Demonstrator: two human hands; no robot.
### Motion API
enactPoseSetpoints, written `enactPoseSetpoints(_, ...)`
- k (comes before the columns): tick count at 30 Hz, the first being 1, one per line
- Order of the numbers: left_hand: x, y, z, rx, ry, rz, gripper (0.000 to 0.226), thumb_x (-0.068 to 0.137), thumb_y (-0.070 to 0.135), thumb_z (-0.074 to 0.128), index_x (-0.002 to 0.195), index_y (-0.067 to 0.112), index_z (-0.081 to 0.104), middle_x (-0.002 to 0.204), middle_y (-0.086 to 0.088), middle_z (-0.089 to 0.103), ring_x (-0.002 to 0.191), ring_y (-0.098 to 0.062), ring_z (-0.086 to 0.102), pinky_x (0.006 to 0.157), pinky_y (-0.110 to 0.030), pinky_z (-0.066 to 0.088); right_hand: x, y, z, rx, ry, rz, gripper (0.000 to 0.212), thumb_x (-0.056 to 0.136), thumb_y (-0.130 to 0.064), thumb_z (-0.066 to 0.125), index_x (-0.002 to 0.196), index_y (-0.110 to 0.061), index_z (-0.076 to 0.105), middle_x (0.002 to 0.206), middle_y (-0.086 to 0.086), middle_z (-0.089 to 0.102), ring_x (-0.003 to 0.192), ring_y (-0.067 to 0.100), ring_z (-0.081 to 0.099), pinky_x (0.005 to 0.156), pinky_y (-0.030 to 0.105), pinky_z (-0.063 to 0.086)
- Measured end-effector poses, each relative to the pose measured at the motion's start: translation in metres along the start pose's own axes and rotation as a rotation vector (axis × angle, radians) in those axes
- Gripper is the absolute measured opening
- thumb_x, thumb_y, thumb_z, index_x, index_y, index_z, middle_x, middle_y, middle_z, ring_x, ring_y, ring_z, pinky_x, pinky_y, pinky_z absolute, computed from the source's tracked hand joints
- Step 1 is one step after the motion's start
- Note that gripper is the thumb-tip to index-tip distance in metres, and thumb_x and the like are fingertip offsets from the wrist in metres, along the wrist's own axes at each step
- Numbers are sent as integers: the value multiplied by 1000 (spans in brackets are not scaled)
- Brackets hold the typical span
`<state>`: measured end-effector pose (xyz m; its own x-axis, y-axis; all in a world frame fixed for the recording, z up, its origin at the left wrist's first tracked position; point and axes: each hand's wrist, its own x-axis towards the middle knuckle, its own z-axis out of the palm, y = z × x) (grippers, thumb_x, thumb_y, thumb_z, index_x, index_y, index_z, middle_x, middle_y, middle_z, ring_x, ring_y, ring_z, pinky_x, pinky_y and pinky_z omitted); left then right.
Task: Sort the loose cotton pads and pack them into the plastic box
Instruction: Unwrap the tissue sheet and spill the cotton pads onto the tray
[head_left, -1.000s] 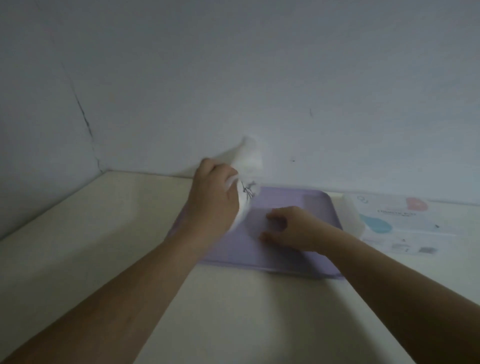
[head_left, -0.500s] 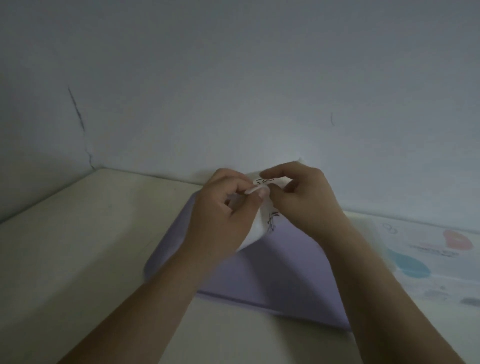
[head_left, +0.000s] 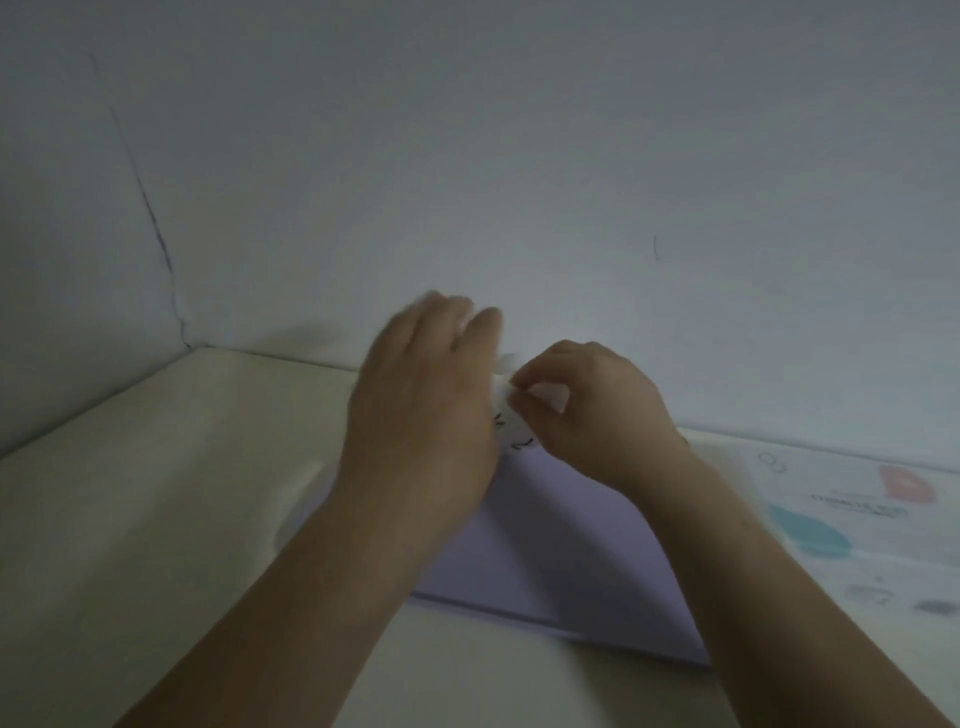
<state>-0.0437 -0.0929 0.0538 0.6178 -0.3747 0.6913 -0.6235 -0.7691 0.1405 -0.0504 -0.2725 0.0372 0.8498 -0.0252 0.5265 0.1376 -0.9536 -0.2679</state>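
Note:
A white pouch with small black marks (head_left: 511, 434) is held up over the far end of a flat lilac tray (head_left: 571, 551). My right hand (head_left: 587, 415) pinches the pouch's upper white edge between thumb and fingertips. Just left of it is my left hand (head_left: 426, 410), blurred, its back toward me and its fingers stretched toward the wall. A sliver of white shows between its fingertips. That hand hides most of the pouch. I can make out no loose cotton pads and no plastic box.
A cream tabletop (head_left: 156, 519) meets grey walls at a cracked corner on the far left. At the right lies a white printed sheet or pack (head_left: 857, 525) with teal and pink shapes, next to the tray.
My left hand has let go of its pinch on the pouch and its fingers now stretch out. My right hand keeps its pinch and has shifted slightly right. The view has tilted a little.

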Motion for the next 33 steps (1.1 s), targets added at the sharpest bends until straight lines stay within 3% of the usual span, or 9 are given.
enactPoseSetpoints(5,-2,0,16,82,-166,-20,51,83,10,65,132,25,60,113,2,66,113,-28,60,122,-56,24,-5,-17,-1,49,18,-61,46,88,-50,39,90,-27,79,87,-6,71,84,23,61,71,38,51)
enactPoseSetpoints(8,-5,-18,23,61,-152,-62,19,92,19,62,103,31,71,99,4,64,100,-30,61,112,-61,34,-3,-12,1,30,40,-99,29,86,-49,62,98,-29,81,97,-6,77,94,25,67,90,47,53)
enactPoseSetpoints(12,-2,-30,27,63,-54,-88,14,92,15,60,93,28,66,95,3,59,92,-30,62,113,-67,30,1,8,-15,36,-61,96,72,72,-76,73,131,-35,68,130,-11,69,126,17,59,113,44,42)
enactPoseSetpoints(16,6,-42,23,41,-49,-184,23,89,7,56,91,29,53,99,5,55,93,-23,63,123,-66,10,-1,30,-25,280,-77,276,55,81,-48,85,130,-30,68,125,-11,69,119,11,64,101,30,49)
enactPoseSetpoints(19,8,-42,19,32,-76,-263,27,88,3,55,95,29,50,101,7,54,97,-20,64,122,-68,-6,1,29,-17,353,-66,263,23,91,-18,75,113,-25,76,107,-10,76,95,9,71,86,25,55)
enactPoseSetpoints(21,8,-38,17,-8,-88,-262,35,82,1,56,105,27,56,109,7,57,105,-19,65,121,-67,-11,3,25,-13,374,8,238,26,91,-5,64,104,-22,80,100,-7,78,86,7,70,75,13,50)
enactPoseSetpoints(25,9,-15,14,-357,-77,-96,36,90,11,56,124,23,62,125,9,62,120,-12,57,128,-51,11,3,6,-17,605,146,175,31,90,-1,67,108,-23,78,89,-9,75,76,6,67,71,12,51)
enactPoseSetpoints(28,6,-5,17,-565,-31,-59,31,99,17,59,129,21,64,122,9,66,112,-10,61,107,-35,45,1,-11,-27,914,135,170,36,89,-1,77,116,-23,74,86,2,77,72,24,67,68,28,58)
enactPoseSetpoints(33,5,-8,15,-562,2,-95,15,102,18,56,105,26,68,96,14,64,89,-2,61,78,-23,50,-3,-13,-27,1025,-10,321,21,87,-9,83,107,-7,76,80,14,77,56,25,65,53,34,53)
